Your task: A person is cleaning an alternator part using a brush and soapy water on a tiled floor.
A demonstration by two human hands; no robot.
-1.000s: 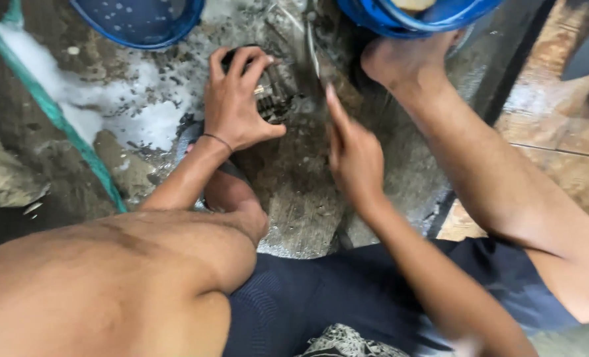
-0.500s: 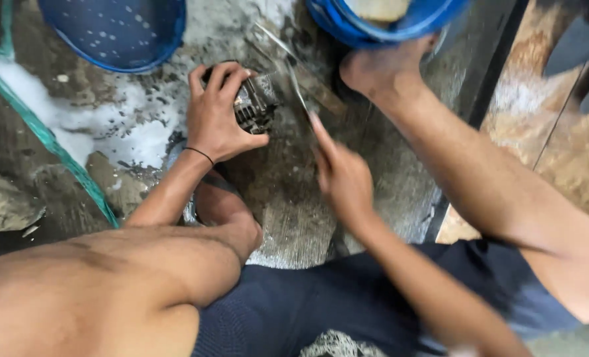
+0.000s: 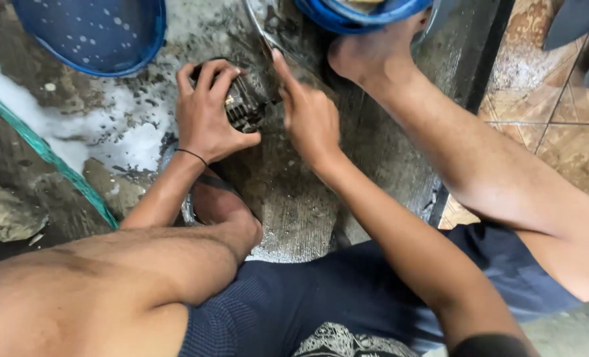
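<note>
While two hands [image 3: 258,122] grip one metal part [image 3: 245,102], two blue basins [image 3: 96,33] flank.

Head-worn, looking steeply down and close over knees onto wet floor [image 3: 294,198]; hands at upper centre, blue tubs [image 3: 96,36] cut by top edge.

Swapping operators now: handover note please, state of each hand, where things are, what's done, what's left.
Left hand: grip closed over the dark metal part, pressing it on the wet concrete floor.
Right hand: fingers extended, touching the part's right side; no closed grip visible.
Blue basin upper left, foam beside it, second blue basin at top.
Done: part is wet and grimy. Left: cannot tell.
</note>
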